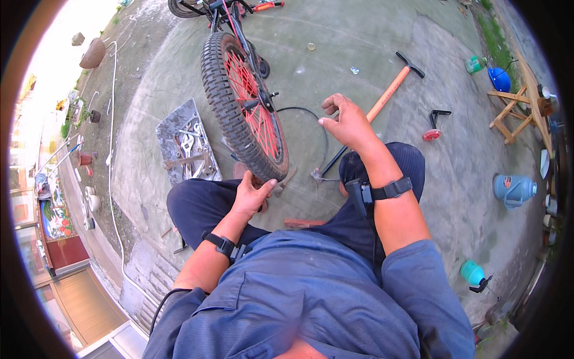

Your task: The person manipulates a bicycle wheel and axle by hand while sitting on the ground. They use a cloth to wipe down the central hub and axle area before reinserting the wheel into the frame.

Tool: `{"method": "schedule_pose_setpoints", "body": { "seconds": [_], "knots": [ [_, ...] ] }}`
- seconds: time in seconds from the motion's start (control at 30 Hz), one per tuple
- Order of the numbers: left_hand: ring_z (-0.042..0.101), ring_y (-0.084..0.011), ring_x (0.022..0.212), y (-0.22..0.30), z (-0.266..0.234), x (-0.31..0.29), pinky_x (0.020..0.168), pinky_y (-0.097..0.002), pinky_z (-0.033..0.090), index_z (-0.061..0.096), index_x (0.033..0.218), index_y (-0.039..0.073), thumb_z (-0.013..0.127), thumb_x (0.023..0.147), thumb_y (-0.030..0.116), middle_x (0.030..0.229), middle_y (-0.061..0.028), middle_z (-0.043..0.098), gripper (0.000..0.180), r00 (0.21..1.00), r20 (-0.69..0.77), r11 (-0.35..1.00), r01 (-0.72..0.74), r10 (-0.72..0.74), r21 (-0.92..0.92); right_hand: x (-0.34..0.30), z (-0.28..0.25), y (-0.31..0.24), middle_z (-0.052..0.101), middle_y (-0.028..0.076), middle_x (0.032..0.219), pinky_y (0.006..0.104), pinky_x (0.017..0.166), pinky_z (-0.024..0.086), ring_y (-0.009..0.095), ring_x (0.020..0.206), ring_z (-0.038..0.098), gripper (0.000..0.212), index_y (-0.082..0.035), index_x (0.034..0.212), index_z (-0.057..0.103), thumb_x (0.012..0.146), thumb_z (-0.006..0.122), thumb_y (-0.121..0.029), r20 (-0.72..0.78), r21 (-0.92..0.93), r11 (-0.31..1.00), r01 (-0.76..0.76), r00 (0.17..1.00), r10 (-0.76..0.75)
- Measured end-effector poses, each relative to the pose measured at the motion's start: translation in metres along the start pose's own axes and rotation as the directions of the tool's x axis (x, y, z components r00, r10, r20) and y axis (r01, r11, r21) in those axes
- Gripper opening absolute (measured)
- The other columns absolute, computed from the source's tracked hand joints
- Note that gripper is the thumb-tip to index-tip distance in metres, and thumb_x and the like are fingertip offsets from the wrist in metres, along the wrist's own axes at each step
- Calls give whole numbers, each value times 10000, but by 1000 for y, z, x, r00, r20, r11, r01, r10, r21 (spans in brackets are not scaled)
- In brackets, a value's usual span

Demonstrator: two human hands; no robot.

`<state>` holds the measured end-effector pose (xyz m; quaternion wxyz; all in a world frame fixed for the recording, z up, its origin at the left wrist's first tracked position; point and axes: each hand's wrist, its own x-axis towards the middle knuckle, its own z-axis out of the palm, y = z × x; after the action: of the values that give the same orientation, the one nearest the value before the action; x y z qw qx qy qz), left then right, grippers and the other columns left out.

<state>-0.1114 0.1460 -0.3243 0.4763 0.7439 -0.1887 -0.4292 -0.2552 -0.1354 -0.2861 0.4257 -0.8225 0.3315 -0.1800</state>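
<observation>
A bicycle wheel (222, 94) with a knobby black tyre and red spokes stands in front of me. My left hand (252, 194) is at the tyre's near end, thumb and fingers on either side of the rubber. To the right of the wheel, my right hand (347, 122) is raised with nothing in it, its fingers bent and apart from the thumb. An orange floor pump (387, 96) with a black T-shaped handle leans beyond that hand. From the pump's foot a thin black hose (326, 140) curves toward the wheel; its far end is hidden by the wheel.
Left of the wheel sits a grey metal tray (170, 128) of wrenches and other tools. A reddish block (304, 223) lies between my legs. On the right are a red-and-black part (431, 134), a blue jug (515, 189), a teal container (472, 272) and a wooden folding stool (515, 113).
</observation>
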Motion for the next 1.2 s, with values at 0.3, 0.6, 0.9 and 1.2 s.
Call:
{"method": "schedule_pose_setpoints", "body": {
  "seconds": [0.3,0.6,0.9,1.2],
  "knots": [
    [579,-115,649,-3,1,2,554,-269,476,510,1064,-18,801,835,256,847,-74,609,461,1000,6,1000,-16,16,-15,1,0,3,646,96,896,337,671,517,201,733,614,345,-18,1048,648,817,735,-258,90,-44,999,6,996,-2],
    [604,-120,653,-16,-1,6,563,-275,502,513,1032,-23,820,816,277,801,-74,604,481,1000,-15,999,-28,28,-19,-1,-2,-5,647,120,992,331,694,538,201,764,653,300,5,1014,661,826,735,-217,51,-43,999,12,999,-9],
    [620,-126,670,-5,-2,3,571,-272,508,503,1100,-53,818,814,280,810,-83,628,541,1000,1,1000,-17,17,-12,1,7,9,647,96,919,294,652,526,158,727,645,313,23,1080,630,838,724,-151,72,1,1000,-15,997,15],
    [637,-142,691,-29,-4,10,601,-275,524,454,1234,-105,822,804,325,832,-109,645,711,999,5,999,-41,41,-19,1,13,23,656,72,861,278,586,509,123,632,626,281,43,1069,624,875,697,-147,145,33,999,-14,989,9]
  ]
}}
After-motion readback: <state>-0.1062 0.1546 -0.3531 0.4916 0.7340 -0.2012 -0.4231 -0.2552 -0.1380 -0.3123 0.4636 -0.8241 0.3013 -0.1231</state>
